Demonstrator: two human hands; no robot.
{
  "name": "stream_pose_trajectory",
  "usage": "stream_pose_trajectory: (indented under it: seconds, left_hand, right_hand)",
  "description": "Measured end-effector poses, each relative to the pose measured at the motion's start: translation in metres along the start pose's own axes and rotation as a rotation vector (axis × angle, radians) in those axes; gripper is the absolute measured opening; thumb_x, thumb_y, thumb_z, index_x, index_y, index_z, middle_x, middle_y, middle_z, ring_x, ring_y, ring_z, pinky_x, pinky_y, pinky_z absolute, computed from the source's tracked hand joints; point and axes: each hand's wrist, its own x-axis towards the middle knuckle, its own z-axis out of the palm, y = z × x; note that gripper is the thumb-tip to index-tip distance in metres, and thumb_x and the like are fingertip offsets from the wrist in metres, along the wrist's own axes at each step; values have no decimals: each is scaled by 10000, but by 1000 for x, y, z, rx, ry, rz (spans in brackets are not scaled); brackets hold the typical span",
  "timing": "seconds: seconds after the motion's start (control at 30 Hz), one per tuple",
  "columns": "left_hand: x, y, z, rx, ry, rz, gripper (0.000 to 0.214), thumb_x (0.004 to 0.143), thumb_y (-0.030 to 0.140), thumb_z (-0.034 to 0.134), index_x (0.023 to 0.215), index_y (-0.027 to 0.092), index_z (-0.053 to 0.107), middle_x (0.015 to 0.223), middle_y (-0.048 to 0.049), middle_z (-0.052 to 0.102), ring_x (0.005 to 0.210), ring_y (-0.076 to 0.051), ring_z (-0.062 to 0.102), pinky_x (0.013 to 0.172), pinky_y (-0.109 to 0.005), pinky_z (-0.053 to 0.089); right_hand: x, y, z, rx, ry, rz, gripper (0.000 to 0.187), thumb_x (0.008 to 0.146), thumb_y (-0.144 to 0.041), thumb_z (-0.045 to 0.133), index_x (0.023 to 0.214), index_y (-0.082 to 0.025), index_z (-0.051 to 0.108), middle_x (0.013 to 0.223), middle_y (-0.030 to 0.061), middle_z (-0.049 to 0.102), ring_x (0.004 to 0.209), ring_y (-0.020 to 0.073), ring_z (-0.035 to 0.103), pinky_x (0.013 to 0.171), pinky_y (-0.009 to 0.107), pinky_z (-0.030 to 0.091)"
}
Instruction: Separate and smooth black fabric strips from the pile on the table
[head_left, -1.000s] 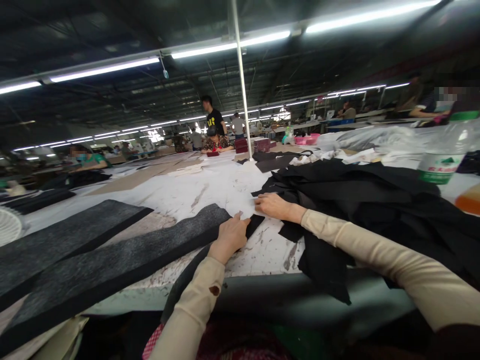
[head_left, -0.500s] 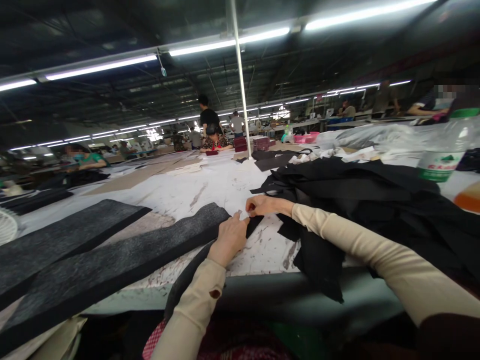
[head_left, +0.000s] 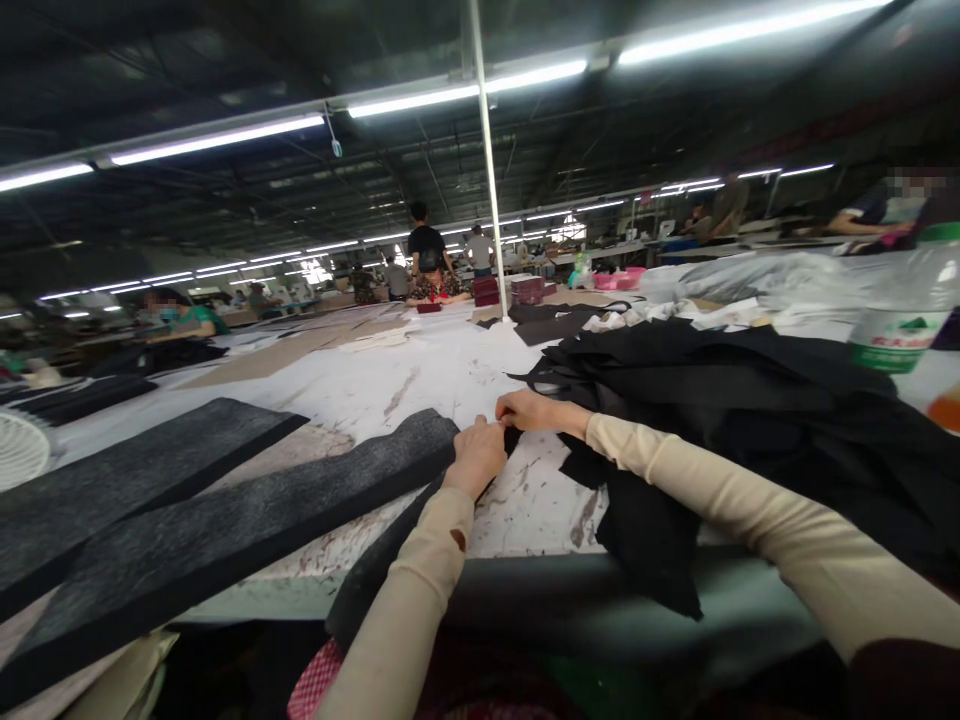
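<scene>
My left hand [head_left: 480, 455] is closed at the far end of a black fabric strip [head_left: 394, 560], which trails back under my forearm and over the table's front edge. Just to its right, my right hand [head_left: 531, 410] is in a pinch, its fingertips almost touching the left ones. A small pale bit shows between the fingertips, too small to name. Dark fabric shows below the right fingers. Left of my hands lie long grey-faced fabric pieces with black borders, the nearer one [head_left: 262, 520] reaching almost to my left hand.
A heap of black fabric pieces [head_left: 712, 370] covers the right side, some hanging over the front edge. A plastic bottle [head_left: 904, 320] stands at the far right. A white pole [head_left: 491, 190] rises from the white tabletop [head_left: 352, 375]. Several people work farther back.
My left hand has moved slightly up and right, closer to the right hand. The right hand stays pinched in nearly the same place. The view has shifted a little.
</scene>
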Motion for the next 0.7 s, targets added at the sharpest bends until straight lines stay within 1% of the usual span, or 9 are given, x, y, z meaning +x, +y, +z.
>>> stream_pose_trajectory:
  seconds: [0.1, 0.2, 0.3, 0.37, 0.43, 0.53, 0.63, 0.7]
  left_hand:
    - [-6, -9, -2, -15, 12, -3, 414, 864, 115, 382, 1210, 226, 579, 1135, -106, 587, 1030, -200, 601, 866, -297, 457]
    - [-27, -30, -4, -28, 11, 2, 324, 873, 150, 426, 1092, 231, 650, 1066, -69, 619, 1060, -193, 575, 871, -271, 437]
    - [-52, -50, -1, -70, 39, -4, 279, 884, 175, 444, 992, 243, 693, 983, -36, 627, 983, -168, 594, 830, -248, 433]
    - [-65, -56, 3, -97, 92, -13, 288, 897, 176, 432, 979, 243, 700, 946, -28, 617, 934, -154, 598, 795, -238, 428]
    - [-74, -56, 8, -91, 144, -6, 313, 909, 170, 406, 995, 249, 697, 911, -25, 600, 881, -149, 596, 741, -240, 426]
    - [-82, -51, 10, -22, 184, 38, 356, 924, 156, 359, 1065, 266, 667, 915, -28, 576, 838, -150, 579, 685, -248, 422]
    - [-84, -47, 9, 56, 188, 93, 348, 928, 153, 349, 1083, 247, 647, 944, -45, 562, 896, -171, 561, 710, -257, 430]
    - [-84, -46, 8, 80, 178, 114, 339, 927, 151, 347, 1073, 234, 641, 953, -53, 553, 923, -184, 553, 734, -267, 435]
  right_hand:
    - [-3, 7, 9, -16, 7, -16, 200, 783, -80, 539, 940, -120, 656, 898, 74, 683, 786, 143, 603, 707, 215, 451]
    - [-10, 10, 8, -8, 14, -52, 212, 794, -98, 551, 980, -121, 650, 914, 64, 670, 775, 133, 593, 708, 211, 452]
    - [-21, 9, 4, -16, 23, -106, 230, 804, -88, 545, 1001, -115, 661, 981, 80, 645, 814, 135, 594, 762, 223, 455]
    - [-27, 8, 3, -45, 23, -161, 259, 820, -80, 523, 1028, -118, 673, 1014, 90, 630, 843, 144, 597, 802, 240, 453]
    - [-31, 7, 3, -102, 17, -218, 297, 835, -82, 501, 1066, -132, 681, 1023, 94, 623, 869, 159, 600, 820, 256, 451]
    - [-35, 2, 3, -208, -28, -267, 382, 833, -69, 472, 1135, -185, 676, 1067, 98, 599, 899, 175, 595, 814, 268, 452]
    - [-40, -8, 0, -299, -99, -311, 495, 811, -47, 473, 1235, -254, 622, 1109, 105, 557, 953, 191, 571, 821, 282, 449]
    - [-44, -16, -2, -356, -136, -373, 546, 808, -42, 471, 1286, -283, 577, 1091, 109, 548, 964, 202, 554, 832, 302, 445]
